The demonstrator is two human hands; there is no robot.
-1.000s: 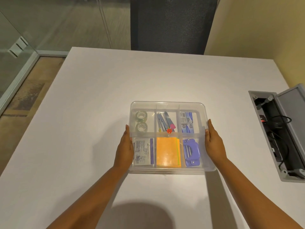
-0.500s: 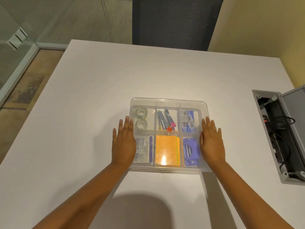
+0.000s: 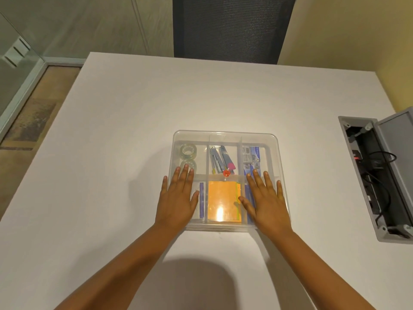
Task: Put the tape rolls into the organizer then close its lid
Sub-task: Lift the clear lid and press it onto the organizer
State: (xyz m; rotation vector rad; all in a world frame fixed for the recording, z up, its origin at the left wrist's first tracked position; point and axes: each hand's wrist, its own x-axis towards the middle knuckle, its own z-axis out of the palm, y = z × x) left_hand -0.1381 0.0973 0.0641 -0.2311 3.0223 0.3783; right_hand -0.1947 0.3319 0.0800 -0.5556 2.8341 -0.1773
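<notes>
A clear plastic organizer [image 3: 225, 135] sits mid-table with its transparent lid lying on top. Two clear tape rolls [image 3: 188, 151] rest in its far-left compartment, the nearer one partly behind my fingertips. My left hand [image 3: 177, 198] lies flat, fingers spread, on the lid's near-left part. My right hand [image 3: 264, 198] lies flat on the lid's near-right part, covering the compartment there. Neither hand grips anything.
Other compartments hold staplers [image 3: 220, 158], small boxes [image 3: 251, 154] and orange sticky notes [image 3: 222, 202]. An open grey cable box [image 3: 380, 175] is set into the white table [image 3: 111, 153] at the right. A dark chair [image 3: 232, 27] stands at the far edge.
My hands left the organizer's sides and moved inward onto the lid, now lying flat with fingers spread. The organizer stays in place.
</notes>
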